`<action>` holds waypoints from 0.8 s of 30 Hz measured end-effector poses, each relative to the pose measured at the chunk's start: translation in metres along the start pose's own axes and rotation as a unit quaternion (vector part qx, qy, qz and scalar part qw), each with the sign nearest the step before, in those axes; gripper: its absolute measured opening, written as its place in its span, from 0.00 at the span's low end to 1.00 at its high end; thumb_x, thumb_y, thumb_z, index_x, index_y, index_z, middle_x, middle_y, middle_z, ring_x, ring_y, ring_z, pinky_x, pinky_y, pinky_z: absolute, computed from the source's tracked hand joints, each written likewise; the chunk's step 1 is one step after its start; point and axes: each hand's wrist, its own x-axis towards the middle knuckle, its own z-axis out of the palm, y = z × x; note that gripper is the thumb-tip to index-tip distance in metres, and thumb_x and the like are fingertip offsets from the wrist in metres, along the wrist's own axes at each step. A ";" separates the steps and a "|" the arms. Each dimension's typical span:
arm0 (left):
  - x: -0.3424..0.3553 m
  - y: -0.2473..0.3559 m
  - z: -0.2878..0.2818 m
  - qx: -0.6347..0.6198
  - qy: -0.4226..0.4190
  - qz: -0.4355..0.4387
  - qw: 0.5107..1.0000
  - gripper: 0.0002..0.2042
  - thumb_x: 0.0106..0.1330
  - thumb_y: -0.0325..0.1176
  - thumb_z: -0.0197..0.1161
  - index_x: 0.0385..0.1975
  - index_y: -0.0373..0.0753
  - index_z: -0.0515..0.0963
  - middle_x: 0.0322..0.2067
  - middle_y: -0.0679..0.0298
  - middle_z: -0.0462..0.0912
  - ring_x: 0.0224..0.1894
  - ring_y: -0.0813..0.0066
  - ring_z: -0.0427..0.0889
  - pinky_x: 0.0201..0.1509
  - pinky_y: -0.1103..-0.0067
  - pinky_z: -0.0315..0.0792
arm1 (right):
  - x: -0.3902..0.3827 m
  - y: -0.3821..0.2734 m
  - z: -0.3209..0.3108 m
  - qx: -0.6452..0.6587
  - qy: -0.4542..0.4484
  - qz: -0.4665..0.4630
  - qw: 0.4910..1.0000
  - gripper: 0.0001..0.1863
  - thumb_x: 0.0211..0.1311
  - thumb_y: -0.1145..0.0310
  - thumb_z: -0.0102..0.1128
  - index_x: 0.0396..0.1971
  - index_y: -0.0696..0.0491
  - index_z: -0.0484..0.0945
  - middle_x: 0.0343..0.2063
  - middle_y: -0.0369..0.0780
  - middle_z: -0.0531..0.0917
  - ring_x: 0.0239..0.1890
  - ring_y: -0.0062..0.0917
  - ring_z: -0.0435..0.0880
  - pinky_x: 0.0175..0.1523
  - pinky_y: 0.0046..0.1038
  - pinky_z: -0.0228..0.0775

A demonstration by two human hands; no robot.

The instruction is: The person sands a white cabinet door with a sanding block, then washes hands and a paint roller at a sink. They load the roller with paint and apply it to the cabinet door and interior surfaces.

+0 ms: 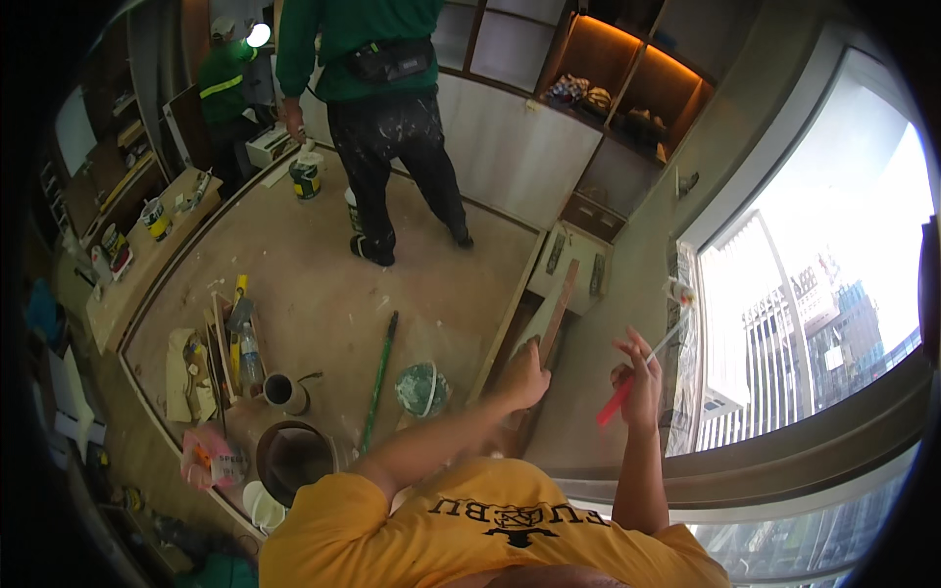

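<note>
My right hand (641,384) is closed around a small paint roller (617,403) with a red handle and a thin pale shaft. The shaft points up toward the window, and the whitish roller head (677,291) is at the inner edge of the window frame (686,265); whether it touches cannot be made out. My left hand (527,380) is curled at the edge of a long, narrow wooden board (560,312) with a reddish-brown face. That board slants away from me, beside the raised floor's right edge. Part of its near end is hidden by my hand and forearm.
A green pole (381,377) and a plastic-covered bucket (422,389) stand left of my arm. Farther left are a dark round bucket (294,461), a grey cup (285,393) and a tool box (235,338). A person in green (377,137) stands ahead; another (223,83) is behind.
</note>
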 end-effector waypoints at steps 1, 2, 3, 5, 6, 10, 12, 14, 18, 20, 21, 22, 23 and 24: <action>-0.001 -0.003 0.001 0.000 0.006 0.007 1.000 0.32 0.62 0.29 0.60 0.64 0.21 0.58 0.56 0.35 0.71 0.59 0.41 0.73 0.64 0.62 0.68 | 0.005 -0.004 0.004 -0.005 -0.018 0.025 1.000 0.21 0.74 0.64 0.51 0.62 0.55 0.72 0.45 0.43 0.83 0.16 0.13 0.67 0.22 0.14 0.60; -0.001 -0.005 0.001 0.000 0.007 0.004 1.000 0.31 0.62 0.29 0.60 0.63 0.22 0.58 0.55 0.34 0.71 0.58 0.41 0.73 0.63 0.62 0.69 | 0.018 -0.001 0.005 -0.018 -0.022 0.032 0.999 0.21 0.74 0.63 0.50 0.63 0.54 0.71 0.46 0.43 0.83 0.15 0.13 0.68 0.22 0.14 0.60; 0.001 -0.004 0.003 -0.001 0.004 0.005 1.000 0.31 0.61 0.29 0.61 0.63 0.23 0.59 0.55 0.34 0.72 0.58 0.40 0.74 0.62 0.61 0.69 | 0.034 0.005 -0.002 -0.032 -0.020 0.038 0.999 0.21 0.75 0.63 0.49 0.63 0.54 0.71 0.46 0.43 0.83 0.15 0.13 0.68 0.21 0.14 0.60; 0.006 -0.005 0.005 0.000 0.004 0.004 1.000 0.30 0.60 0.29 0.61 0.61 0.24 0.60 0.54 0.33 0.73 0.57 0.38 0.74 0.61 0.61 0.70 | 0.064 0.016 -0.009 -0.049 -0.021 0.029 0.998 0.22 0.75 0.64 0.48 0.64 0.53 0.70 0.47 0.42 0.82 0.16 0.12 0.68 0.21 0.14 0.60; 0.009 -0.006 0.005 0.008 0.006 0.008 1.000 0.30 0.60 0.29 0.61 0.61 0.23 0.61 0.53 0.33 0.73 0.57 0.38 0.74 0.61 0.61 0.70 | 0.078 0.021 -0.010 -0.054 -0.023 0.013 0.998 0.22 0.75 0.65 0.47 0.64 0.53 0.70 0.48 0.42 0.82 0.16 0.12 0.68 0.21 0.14 0.60; 0.024 0.003 -0.009 -0.015 -0.036 -0.030 0.999 0.28 0.60 0.28 0.61 0.58 0.22 0.62 0.53 0.33 0.72 0.58 0.40 0.73 0.62 0.61 0.69 | 0.143 0.039 -0.008 -0.019 -0.046 -0.013 0.999 0.22 0.74 0.67 0.47 0.65 0.53 0.69 0.52 0.38 0.81 0.18 0.12 0.69 0.21 0.14 0.59; 0.030 0.006 -0.015 -0.023 -0.058 -0.051 0.997 0.27 0.60 0.28 0.60 0.58 0.22 0.62 0.54 0.34 0.72 0.59 0.40 0.73 0.62 0.61 0.69 | 0.173 0.048 0.002 0.008 -0.070 -0.003 0.997 0.23 0.74 0.64 0.50 0.65 0.52 0.70 0.55 0.36 0.80 0.21 0.12 0.71 0.22 0.14 0.61; 0.041 0.005 -0.013 0.001 -0.059 -0.049 0.997 0.26 0.60 0.28 0.60 0.57 0.23 0.63 0.54 0.35 0.72 0.59 0.41 0.73 0.62 0.61 0.69 | 0.202 0.052 0.014 0.014 -0.085 0.005 0.996 0.24 0.74 0.61 0.51 0.65 0.52 0.70 0.58 0.35 0.79 0.23 0.12 0.71 0.24 0.14 0.61; 0.054 -0.002 -0.001 -0.014 -0.041 -0.003 0.999 0.27 0.59 0.28 0.59 0.58 0.25 0.63 0.52 0.35 0.73 0.57 0.40 0.74 0.60 0.61 0.70 | 0.243 0.065 0.030 -0.005 -0.112 0.016 0.994 0.27 0.74 0.52 0.48 0.67 0.50 0.69 0.61 0.35 0.76 0.23 0.13 0.69 0.26 0.14 0.61; 0.063 0.016 -0.007 -0.012 -0.106 -0.065 0.992 0.28 0.59 0.29 0.59 0.59 0.26 0.62 0.51 0.36 0.74 0.54 0.41 0.76 0.57 0.61 0.72 | 0.262 0.081 0.035 0.028 -0.157 0.033 0.987 0.29 0.75 0.48 0.43 0.67 0.50 0.68 0.62 0.36 0.75 0.23 0.12 0.68 0.27 0.14 0.60; 0.063 0.023 -0.007 -0.037 -0.094 -0.060 0.993 0.28 0.59 0.29 0.60 0.59 0.26 0.63 0.51 0.37 0.74 0.55 0.41 0.75 0.57 0.61 0.71 | 0.262 0.084 0.033 0.060 -0.184 0.051 0.980 0.30 0.75 0.47 0.41 0.68 0.50 0.67 0.62 0.37 0.75 0.23 0.11 0.67 0.26 0.13 0.59; 0.064 0.026 -0.006 -0.057 -0.082 -0.052 0.994 0.28 0.59 0.29 0.60 0.59 0.26 0.63 0.51 0.37 0.74 0.55 0.42 0.75 0.57 0.61 0.70 | 0.265 0.088 0.027 0.048 -0.213 0.050 0.974 0.32 0.75 0.46 0.40 0.68 0.51 0.66 0.61 0.38 0.75 0.23 0.11 0.67 0.25 0.13 0.58; 0.066 0.022 0.003 -0.060 -0.059 -0.040 0.996 0.29 0.58 0.29 0.60 0.60 0.26 0.62 0.52 0.38 0.74 0.55 0.43 0.75 0.58 0.62 0.70 | 0.269 0.093 0.020 0.037 -0.241 0.046 0.969 0.33 0.75 0.45 0.39 0.68 0.53 0.65 0.61 0.39 0.76 0.22 0.10 0.66 0.25 0.12 0.57; 0.070 0.017 0.011 -0.062 -0.046 -0.020 0.997 0.30 0.58 0.29 0.61 0.61 0.27 0.62 0.53 0.39 0.74 0.56 0.44 0.75 0.58 0.63 0.70 | 0.272 0.099 0.012 0.056 -0.243 0.048 0.967 0.33 0.75 0.45 0.41 0.69 0.54 0.64 0.60 0.41 0.76 0.22 0.10 0.66 0.23 0.12 0.57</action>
